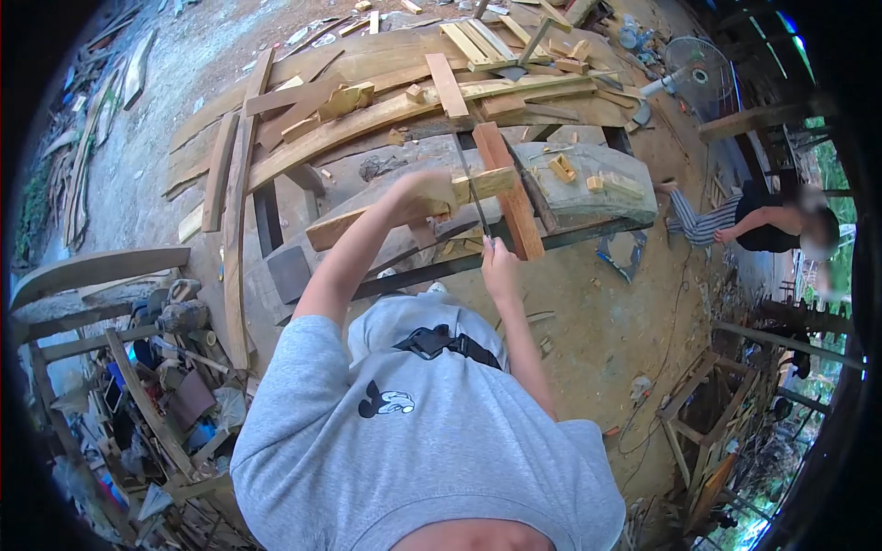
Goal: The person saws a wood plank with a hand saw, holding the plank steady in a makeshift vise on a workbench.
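Sawing, looks like: right hand (pixel 500 266) closed round saw (pixel 477 197) handle, left hand (pixel 426 194) curled over timber (pixel 354 223), holding it. Next stroke calls for blade in line, timber steady.

On the long weathered wooden worktop (pixel 593 209), a squared reddish-brown timber beam (pixel 510 191) lies right of centre, its front end over the near edge. A yellowish wooden bar (pixel 496 181) lies across it, under a thin metal saw (pixel 476 197) left of the beam. Small pale wooden blocks (pixel 617 185) sit near the right edge. Behind the far edge lies a pale slatted wooden piece (pixel 480 43); beyond the far right corner, a round grey fan (pixel 700 70).
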Demonstrator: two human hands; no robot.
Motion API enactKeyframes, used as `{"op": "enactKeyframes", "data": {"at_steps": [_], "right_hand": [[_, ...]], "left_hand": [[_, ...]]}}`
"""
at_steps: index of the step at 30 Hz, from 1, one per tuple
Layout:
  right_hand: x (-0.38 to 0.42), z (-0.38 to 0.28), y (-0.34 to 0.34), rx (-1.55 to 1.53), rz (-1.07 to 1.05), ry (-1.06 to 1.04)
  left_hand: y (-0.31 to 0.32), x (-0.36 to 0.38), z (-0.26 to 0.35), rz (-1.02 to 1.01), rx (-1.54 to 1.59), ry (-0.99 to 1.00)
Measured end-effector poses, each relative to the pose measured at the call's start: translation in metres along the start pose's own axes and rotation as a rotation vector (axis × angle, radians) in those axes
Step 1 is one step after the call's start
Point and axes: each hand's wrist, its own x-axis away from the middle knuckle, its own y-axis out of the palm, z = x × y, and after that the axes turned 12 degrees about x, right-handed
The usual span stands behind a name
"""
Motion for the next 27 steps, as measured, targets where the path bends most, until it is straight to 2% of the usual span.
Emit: {"op": "enactKeyframes", "data": {"at_steps": [4, 6, 7, 9, 12, 16, 19, 22, 24, 27], "right_hand": [[0.006, 0.000, 0.006, -0.040, -0.003, -0.007], [0.008, 0.000, 0.008, -0.077, 0.009, -0.011], [0.008, 0.000, 0.008, -0.094, 0.008, -0.006], [0.012, 0.001, 0.012, -0.115, 0.009, 0.001], [0.018, -0.002, 0.016, -0.146, 0.078, 0.001], [0.023, -0.003, 0.014, -0.160, 0.093, -0.034], [0.027, -0.007, 0.009, -0.193, 0.091, -0.048], [0.029, -0.008, 0.005, -0.195, 0.077, -0.049], [0.030, -0.006, 0.007, -0.173, 0.062, -0.044], [0.031, -0.003, 0.012, -0.155, 0.046, -0.039]], "left_hand": [[0.004, 0.005, 0.003, 0.035, -0.169, -0.081], [0.016, 0.022, 0.022, 0.095, -0.374, -0.039], [0.012, 0.015, 0.014, 0.092, -0.379, -0.045], [0.002, -0.003, 0.001, 0.109, -0.632, 0.033], [0.002, -0.003, 0.007, 0.133, -0.781, -0.022], [0.012, 0.013, 0.015, 0.113, -0.666, -0.055], [0.019, 0.027, 0.022, 0.176, -0.647, 0.037], [0.015, 0.019, 0.029, 0.074, -0.584, -0.043], [0.017, 0.019, 0.039, 0.016, -0.801, -0.156], [0.017, 0.018, 0.039, 0.007, -0.808, -0.256]]}}
